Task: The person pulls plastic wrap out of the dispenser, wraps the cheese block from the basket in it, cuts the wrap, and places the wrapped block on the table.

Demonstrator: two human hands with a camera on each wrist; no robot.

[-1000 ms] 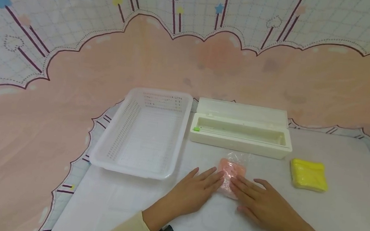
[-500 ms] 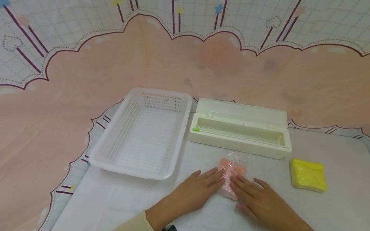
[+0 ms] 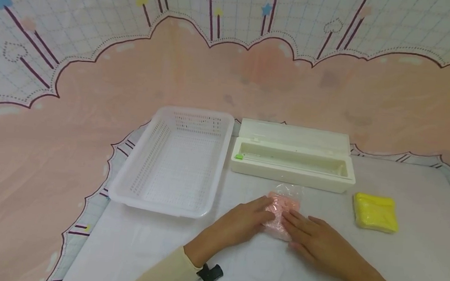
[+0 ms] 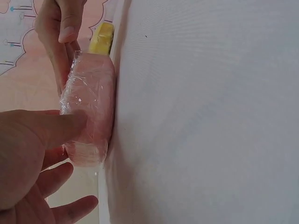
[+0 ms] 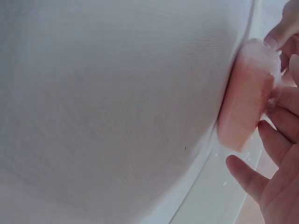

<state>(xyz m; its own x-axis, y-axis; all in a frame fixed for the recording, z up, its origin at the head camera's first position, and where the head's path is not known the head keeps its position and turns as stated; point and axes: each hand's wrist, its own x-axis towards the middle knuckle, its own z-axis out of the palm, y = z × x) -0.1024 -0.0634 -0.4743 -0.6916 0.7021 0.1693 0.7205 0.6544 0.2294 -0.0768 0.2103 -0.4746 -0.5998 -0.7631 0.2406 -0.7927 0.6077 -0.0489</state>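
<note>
A pink block wrapped in clear plastic (image 3: 279, 212) lies on the white table in front of me, its kind not clear from the frames. My left hand (image 3: 243, 222) holds its left side. In the left wrist view the thumb of that left hand (image 4: 32, 149) presses the near side face, the forefinger reaches over the top, and the other fingers stand free. My right hand (image 3: 320, 245) rests its straight fingers on the right part of the top. From the right wrist, the pink block (image 5: 245, 100) sits beside the spread fingers of the right hand (image 5: 280, 172).
Behind the block stands a long white box (image 3: 292, 177), lid raised, with a small green slider (image 3: 239, 156) on its front rail. A white perforated basket (image 3: 133, 201) is at the left. One yellow wrapped block (image 3: 376, 212) lies to the right.
My left fingers have gone from lying flat on the pink block to bending around its left side. The right hand has barely moved, and the block has shifted very slightly.
</note>
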